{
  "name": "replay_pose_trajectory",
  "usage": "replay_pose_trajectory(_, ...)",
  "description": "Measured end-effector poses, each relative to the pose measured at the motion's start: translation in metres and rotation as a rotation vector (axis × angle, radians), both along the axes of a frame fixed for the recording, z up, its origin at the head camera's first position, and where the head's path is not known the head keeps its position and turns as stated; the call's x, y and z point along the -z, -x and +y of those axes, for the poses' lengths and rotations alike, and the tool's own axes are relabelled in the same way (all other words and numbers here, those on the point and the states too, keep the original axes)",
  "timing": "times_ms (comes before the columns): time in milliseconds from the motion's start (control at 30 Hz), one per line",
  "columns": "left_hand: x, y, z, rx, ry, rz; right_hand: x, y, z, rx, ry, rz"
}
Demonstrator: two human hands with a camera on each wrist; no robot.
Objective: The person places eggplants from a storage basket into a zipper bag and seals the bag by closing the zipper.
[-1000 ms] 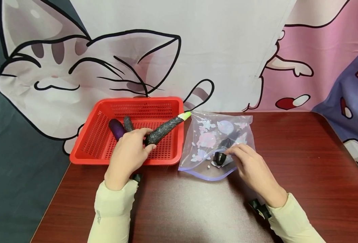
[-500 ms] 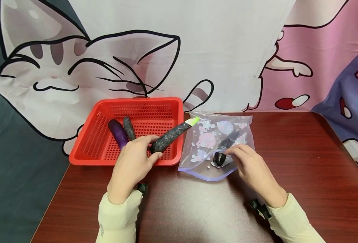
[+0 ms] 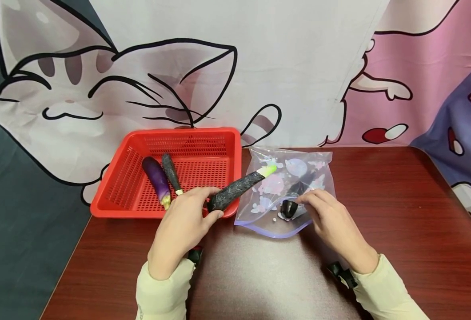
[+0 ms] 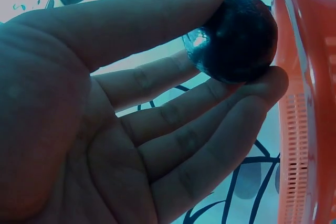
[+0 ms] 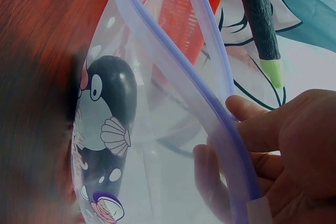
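Note:
My left hand (image 3: 183,222) pinches the thick end of a long, black, rough-skinned vegetable (image 3: 237,191) between thumb and fingers. Its white and green tip points up and right, over the left part of a clear printed zip bag (image 3: 271,230). In the left wrist view the rounded dark end (image 4: 241,40) shows between thumb and fingertips. The right hand (image 3: 335,222) pinches the bag's purple zip edge (image 5: 210,95), and in the right wrist view the mouth is spread apart. Inside the bag lies a glossy black, elongated item (image 3: 289,209).
A red perforated basket (image 3: 99,212) stands left of the bag. In it lie a purple eggplant (image 3: 155,178) and a slim dark vegetable with a pale end (image 3: 170,171). Behind the brown table (image 3: 391,200) hangs a cartoon-printed cloth (image 3: 299,66).
My left hand has moved right and toward me with the black vegetable, from over the basket to its right front corner, the tip now above the bag. The right hand has stayed on the bag.

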State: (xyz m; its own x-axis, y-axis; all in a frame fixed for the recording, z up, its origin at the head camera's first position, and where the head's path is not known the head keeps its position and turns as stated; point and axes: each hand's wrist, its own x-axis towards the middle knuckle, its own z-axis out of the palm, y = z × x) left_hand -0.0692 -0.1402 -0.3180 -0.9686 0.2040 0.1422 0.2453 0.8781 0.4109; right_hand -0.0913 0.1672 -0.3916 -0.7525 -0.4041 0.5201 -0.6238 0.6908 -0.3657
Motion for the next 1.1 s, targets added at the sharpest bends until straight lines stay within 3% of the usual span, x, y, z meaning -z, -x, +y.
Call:
replay_pose_trajectory(500,0.002,-0.006,0.007,0.062,0.028,0.001,0.000,0.001,0.000,-0.014,0.015,0.016)
replay_pose_trajectory(1100,0.001,-0.015,0.015,0.185,0.063,-0.082,0.000,0.001,0.000,-0.007,0.010,0.012)
